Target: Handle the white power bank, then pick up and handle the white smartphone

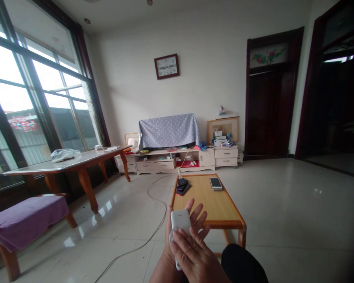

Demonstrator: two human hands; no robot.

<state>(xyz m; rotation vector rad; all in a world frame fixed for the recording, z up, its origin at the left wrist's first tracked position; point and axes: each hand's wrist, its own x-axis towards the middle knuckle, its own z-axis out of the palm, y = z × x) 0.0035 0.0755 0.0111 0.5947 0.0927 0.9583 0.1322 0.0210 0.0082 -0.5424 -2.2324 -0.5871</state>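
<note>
Just in front of me, my left hand (196, 217) holds a white phone-sized device (180, 220) with rounded corners and a small dark mark near its top. The device rests against the palm, fingers spread out behind it. My right hand (191, 251) lies over its lower part, fingers together. A bit of a white wad (171, 235), like tissue or cloth, shows at the right fingertips, pressed to the device. Beyond my hands, a low wooden table (206, 204) bears a phone (216, 183) and a small stack of dark flat items (183, 187).
A small clear bottle (179, 173) stands at the low table's far left corner. A cable (149, 239) runs across the floor on the left. Farther left are a long table (76, 160) and a seat with a purple cover (32, 218). A white cabinet (156, 167) lines the wall.
</note>
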